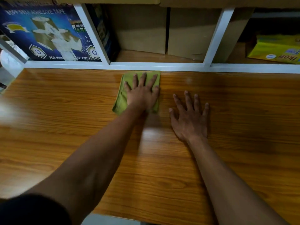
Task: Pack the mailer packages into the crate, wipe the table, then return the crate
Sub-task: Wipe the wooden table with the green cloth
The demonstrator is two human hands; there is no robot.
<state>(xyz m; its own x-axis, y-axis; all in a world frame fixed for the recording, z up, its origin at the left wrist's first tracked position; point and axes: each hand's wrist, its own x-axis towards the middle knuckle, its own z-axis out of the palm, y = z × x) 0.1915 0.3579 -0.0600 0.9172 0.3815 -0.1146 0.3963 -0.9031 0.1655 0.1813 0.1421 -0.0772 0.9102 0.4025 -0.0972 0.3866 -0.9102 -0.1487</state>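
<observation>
a folded green cloth [123,98] is seen in the upper middle of the frame, lying flat on the glossy wood-grain bench [65,127], close to its far edge. the left hand [142,93] is laid on top of the cloth with fingers straight and spread, pressing it down; nothing is gripped. the right hand [190,117] is placed just right of the cloth, in the centre-right of the frame, palm down on the bare bench, fingers splayed wide and holding nothing. a dark sleeve [30,210] is visible at the lower left corner. along the top of the frame a white-framed shelf [155,65] is shown: a blue adhesive-tape carton [45,33] is stored in the upper left, plain brown cardboard boxes [141,30] in the upper middle, and a yellow printed box [276,49] at the upper right.
</observation>
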